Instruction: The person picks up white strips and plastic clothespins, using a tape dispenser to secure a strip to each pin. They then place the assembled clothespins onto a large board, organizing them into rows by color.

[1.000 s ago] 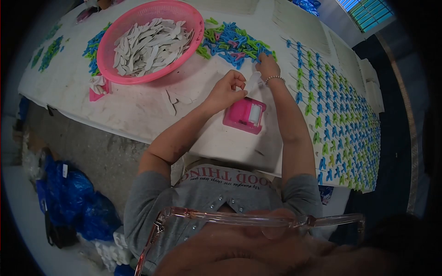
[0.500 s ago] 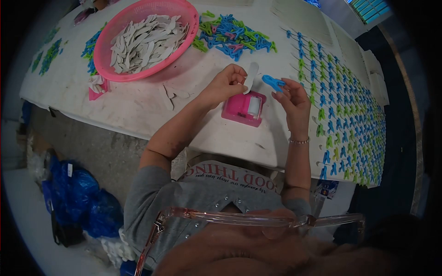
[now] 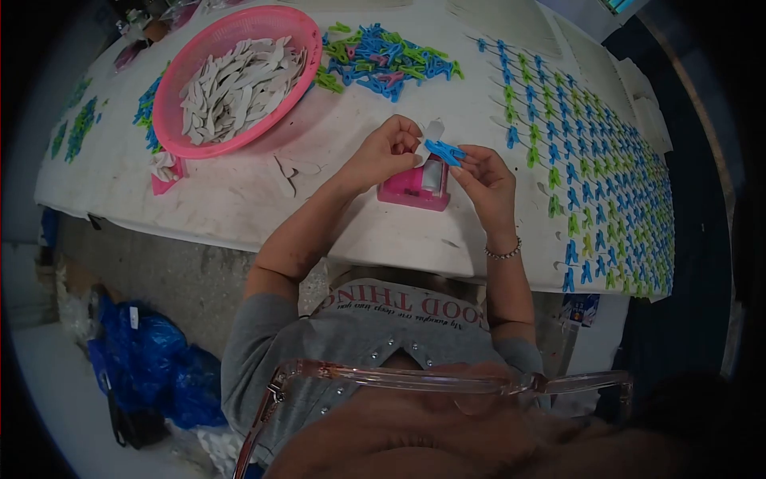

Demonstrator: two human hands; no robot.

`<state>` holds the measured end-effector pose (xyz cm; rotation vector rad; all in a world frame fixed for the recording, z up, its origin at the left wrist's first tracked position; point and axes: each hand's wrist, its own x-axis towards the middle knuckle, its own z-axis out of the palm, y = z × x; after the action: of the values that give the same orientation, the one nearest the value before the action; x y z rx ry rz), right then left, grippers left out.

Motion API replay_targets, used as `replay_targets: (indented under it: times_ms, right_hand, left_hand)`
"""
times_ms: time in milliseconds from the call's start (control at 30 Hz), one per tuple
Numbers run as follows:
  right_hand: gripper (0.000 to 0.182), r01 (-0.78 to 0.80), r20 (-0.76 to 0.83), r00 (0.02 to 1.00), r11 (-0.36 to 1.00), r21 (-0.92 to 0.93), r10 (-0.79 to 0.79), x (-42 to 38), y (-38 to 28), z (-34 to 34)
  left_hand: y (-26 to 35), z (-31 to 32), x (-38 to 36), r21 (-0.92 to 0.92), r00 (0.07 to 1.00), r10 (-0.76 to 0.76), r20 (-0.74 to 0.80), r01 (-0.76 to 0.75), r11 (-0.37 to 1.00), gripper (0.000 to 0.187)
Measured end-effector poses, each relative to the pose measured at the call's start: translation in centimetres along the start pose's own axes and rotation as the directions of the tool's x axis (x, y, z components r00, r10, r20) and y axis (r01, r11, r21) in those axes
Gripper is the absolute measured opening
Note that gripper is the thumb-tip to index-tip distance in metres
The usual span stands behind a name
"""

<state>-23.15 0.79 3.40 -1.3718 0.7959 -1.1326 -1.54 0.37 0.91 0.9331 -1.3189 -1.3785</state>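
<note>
Blue clip point(image 3: 444, 152) is between the two hands, above the table, its front end overlapping the white strip point(image 3: 435, 130) in this view; can't tell if it's biting on it. Right hand point(image 3: 488, 177) has the clip's near end pinched between thumb and fingers, bead bracelet point(image 3: 503, 250) on that wrist. Left hand point(image 3: 391, 148) is curled, thumb and finger pinched on the strip's lower end, strip sticking up and away. Just below both: pink box point(image 3: 395, 191) with a whitish roll point(image 3: 432, 176) in its right half. Beyond the hands, heap of loose clips point(image 3: 375, 60), blue and green plus some pink. Left of that, pink basket point(image 3: 305, 100) full of white strips, a few loose strips point(image 3: 283, 177) lying near it. Right side: long rows of blue and green clips point(image 3: 586, 172). All on a white, stained table point(image 3: 359, 239). Grey floor point(image 3: 215, 267) at left, blue plastic bag point(image 3: 159, 359) on that side.
</note>
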Motion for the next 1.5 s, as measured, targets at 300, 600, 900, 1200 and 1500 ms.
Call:
replay_targets:
  times_ms: [300,600,900,1200,1500]
  right_hand:
    - [0.021,-0.307,-0.174,0.929,0.943,0.129,0.326,-2.7,1.5,-3.6]
    - [0.022,-0.32,-0.414,0.727,0.804,0.502,0.548,-4.5,3.2,-12.5]
    - [0.021,-0.238,-0.489,0.674,0.789,0.566,0.554,-3.4,4.0,-13.8]
    - [0.023,-0.235,-0.454,0.681,0.759,0.608,0.574,-3.3,4.6,-14.3]
    - [0.019,-0.339,-0.219,0.906,0.931,0.133,0.361,-2.9,2.1,-8.2]
  left_hand:
    - [1.3,-1.9,-0.7,0.407,0.953,0.303,0.009,-0.28,0.87,0.046]
    - [0.6,-9.8,-8.0,0.902,0.983,0.138,-0.119,0.049,0.43,0.039]
    - [-1.0,-11.9,-10.9,0.907,0.975,0.095,-0.2,0.148,0.394,0.032]
    - [1.1,-11.5,-10.2,0.951,0.99,0.006,-0.139,0.132,0.28,0.021]
    - [2.4,-9.9,-6.0,0.826,0.878,0.391,-0.276,0.008,0.564,0.024]
